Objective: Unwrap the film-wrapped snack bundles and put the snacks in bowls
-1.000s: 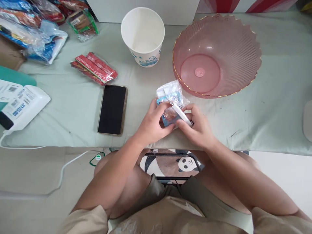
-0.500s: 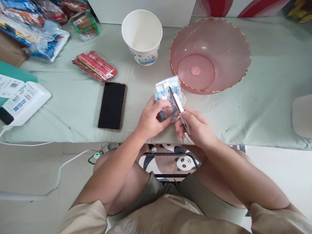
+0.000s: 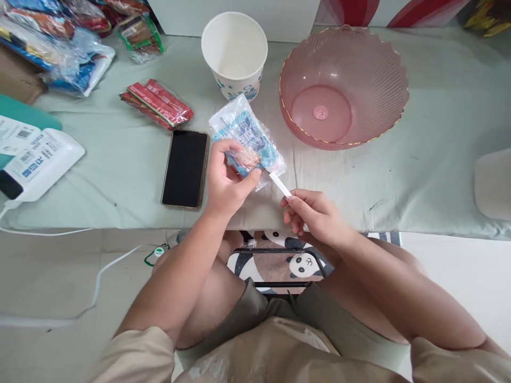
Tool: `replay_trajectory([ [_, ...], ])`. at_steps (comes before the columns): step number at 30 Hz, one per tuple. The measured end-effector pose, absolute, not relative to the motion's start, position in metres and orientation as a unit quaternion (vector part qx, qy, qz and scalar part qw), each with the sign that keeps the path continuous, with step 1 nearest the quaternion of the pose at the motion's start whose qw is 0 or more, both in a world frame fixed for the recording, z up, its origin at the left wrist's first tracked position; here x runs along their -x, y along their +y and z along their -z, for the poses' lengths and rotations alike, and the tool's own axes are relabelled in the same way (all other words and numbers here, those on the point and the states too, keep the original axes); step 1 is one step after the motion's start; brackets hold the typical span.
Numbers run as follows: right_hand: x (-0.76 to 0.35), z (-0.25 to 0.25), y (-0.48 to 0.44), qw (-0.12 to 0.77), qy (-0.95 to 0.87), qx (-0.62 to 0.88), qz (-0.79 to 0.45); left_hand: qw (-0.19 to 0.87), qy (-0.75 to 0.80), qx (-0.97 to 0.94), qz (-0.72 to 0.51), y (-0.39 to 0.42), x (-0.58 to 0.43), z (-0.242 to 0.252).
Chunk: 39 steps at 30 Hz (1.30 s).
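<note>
My left hand [image 3: 228, 178] grips a clear and blue plastic snack packet [image 3: 249, 133] by its near edge, thumb on one side and fingers on the other. The packet is tilted above the cloth, its far end in front of the paper cup [image 3: 235, 48]. My right hand [image 3: 313, 213] is closed round a white utility knife [image 3: 281, 185]. The knife's blade points up and left, and its tip meets the packet's near side beside my left thumb. Whether the blade has gone through the plastic cannot be made out.
A pink ribbed bowl [image 3: 319, 127] with a gold rim stands right of the cup. To the left lie a phone [image 3: 185, 169], red snack packets [image 3: 159, 103] and a white bottle [image 3: 43, 159]. More packaged snacks [image 3: 75, 58] are piled at the back left. A white container [image 3: 493, 183] sits far right.
My left hand has moved left with the packet, which is now turned and spread out more. The knife has swung from lying over the packet to pointing at its near edge.
</note>
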State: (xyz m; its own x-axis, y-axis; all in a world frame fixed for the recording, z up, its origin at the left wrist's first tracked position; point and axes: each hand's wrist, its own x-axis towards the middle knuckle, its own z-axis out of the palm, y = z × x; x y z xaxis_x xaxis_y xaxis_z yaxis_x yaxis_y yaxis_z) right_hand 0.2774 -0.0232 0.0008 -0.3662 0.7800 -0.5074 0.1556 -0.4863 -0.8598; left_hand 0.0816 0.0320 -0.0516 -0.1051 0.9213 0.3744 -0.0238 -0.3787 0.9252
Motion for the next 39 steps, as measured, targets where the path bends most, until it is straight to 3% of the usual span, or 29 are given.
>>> replay_trajectory([
  [7,-0.292,-0.001,-0.03,0.155,-0.562,0.549,-0.599,0.434,0.443,-0.462,-0.634,0.041,-0.067,0.05],
  [12,-0.329,0.004,-0.021,0.165,-0.784,0.543,-0.251,0.488,0.424,-0.402,-0.649,0.047,-0.061,0.047],
  [17,-0.351,0.01,-0.019,0.094,-0.776,0.624,-0.011,0.509,0.426,-0.434,-0.61,0.038,-0.076,0.048],
  [19,-0.343,0.007,-0.024,0.148,-0.763,0.628,0.041,0.532,0.42,-0.443,-0.587,0.03,-0.086,0.047],
  [23,-0.311,0.001,-0.036,0.288,-0.839,0.461,0.014,0.589,0.421,-0.437,-0.534,0.013,-0.106,0.042],
  [28,-0.292,0.007,-0.036,0.274,-0.864,0.421,0.027,0.596,0.426,-0.417,-0.538,0.006,-0.118,0.037],
  [34,-0.301,0.006,-0.032,0.366,-0.861,0.353,-0.015,0.598,0.419,-0.312,-0.607,0.019,-0.114,0.032],
  [39,-0.302,-0.007,-0.028,0.265,-0.912,0.262,-0.17,0.595,0.421,-0.232,-0.644,0.026,-0.111,0.03],
])
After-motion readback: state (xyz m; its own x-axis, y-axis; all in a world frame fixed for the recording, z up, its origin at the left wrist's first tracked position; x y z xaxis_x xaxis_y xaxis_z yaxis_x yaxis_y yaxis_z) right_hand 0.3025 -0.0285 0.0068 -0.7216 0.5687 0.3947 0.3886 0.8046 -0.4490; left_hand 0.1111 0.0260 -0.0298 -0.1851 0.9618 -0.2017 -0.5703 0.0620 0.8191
